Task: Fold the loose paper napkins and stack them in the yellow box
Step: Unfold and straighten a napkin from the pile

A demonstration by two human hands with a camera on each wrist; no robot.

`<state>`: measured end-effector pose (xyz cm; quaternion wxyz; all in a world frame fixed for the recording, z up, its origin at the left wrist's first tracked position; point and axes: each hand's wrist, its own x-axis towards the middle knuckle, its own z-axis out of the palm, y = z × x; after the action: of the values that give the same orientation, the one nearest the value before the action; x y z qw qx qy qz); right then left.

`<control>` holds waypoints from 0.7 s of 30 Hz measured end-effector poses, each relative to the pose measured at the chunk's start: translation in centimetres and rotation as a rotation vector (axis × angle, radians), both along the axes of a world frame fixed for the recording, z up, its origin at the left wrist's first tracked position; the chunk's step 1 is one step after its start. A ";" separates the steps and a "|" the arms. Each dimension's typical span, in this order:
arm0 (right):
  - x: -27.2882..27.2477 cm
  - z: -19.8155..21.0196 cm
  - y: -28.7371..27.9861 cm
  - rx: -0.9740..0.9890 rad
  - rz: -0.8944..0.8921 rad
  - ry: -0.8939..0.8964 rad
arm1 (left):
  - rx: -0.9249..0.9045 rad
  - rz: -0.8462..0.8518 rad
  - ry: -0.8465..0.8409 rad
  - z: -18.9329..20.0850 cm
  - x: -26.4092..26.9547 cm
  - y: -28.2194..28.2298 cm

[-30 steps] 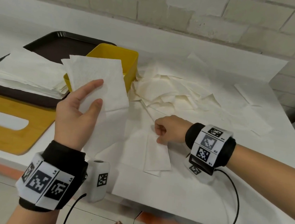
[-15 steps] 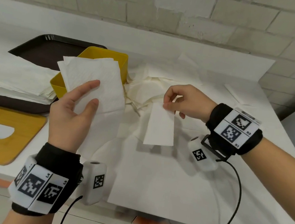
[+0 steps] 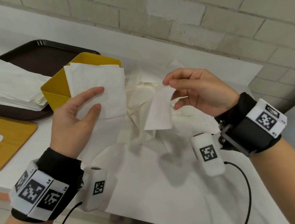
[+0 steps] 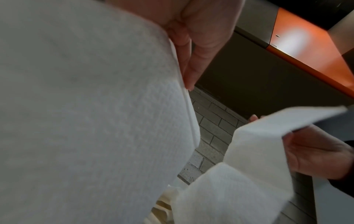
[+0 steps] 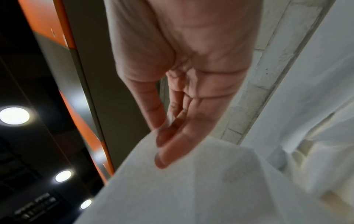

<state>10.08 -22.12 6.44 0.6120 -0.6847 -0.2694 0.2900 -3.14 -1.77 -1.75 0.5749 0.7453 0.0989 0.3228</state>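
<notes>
Tabletop [image 3: 170, 189], white and bare across the lower centre of the head view, ends at its front edge along the bottom. At left centre sits the open yellow plastic box [image 3: 56, 89], touching the dark brown tray [image 3: 44, 56]. The left hand [image 3: 73, 119] holds a stack of folded white paper napkins [image 3: 97, 89] upright before the box (fingers flat across its face). The right hand [image 3: 199, 92], raised at centre right, pinches one narrow folded napkin [image 3: 158, 111] by its top edge above the loose napkin pile [image 3: 141, 92].

A dark tray [image 3: 38, 55] sits beside what looks like a wooden board [image 3: 9, 141] on the white table [image 3: 178, 199].
</notes>
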 end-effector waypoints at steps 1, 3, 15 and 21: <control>0.0 0.3 0.0 0.046 0.047 0.024 | -0.004 -0.008 -0.002 0.0 0.0 -0.1; 0.1 0.9 -0.1 0.084 0.119 0.028 | -0.007 -0.022 -0.009 0.1 0.1 -0.3; -1.4 2.6 3.1 0.033 -0.184 -0.693 | -0.161 -0.174 -0.135 0.8 0.6 -1.1; -2.1 1.8 4.8 0.068 -0.209 -0.658 | -0.244 -0.328 -0.173 1.5 0.8 -2.3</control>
<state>7.96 -17.30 8.20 0.5410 -0.7447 -0.3904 -0.0197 -2.32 -4.08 -0.25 0.7121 0.6458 -0.0351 0.2732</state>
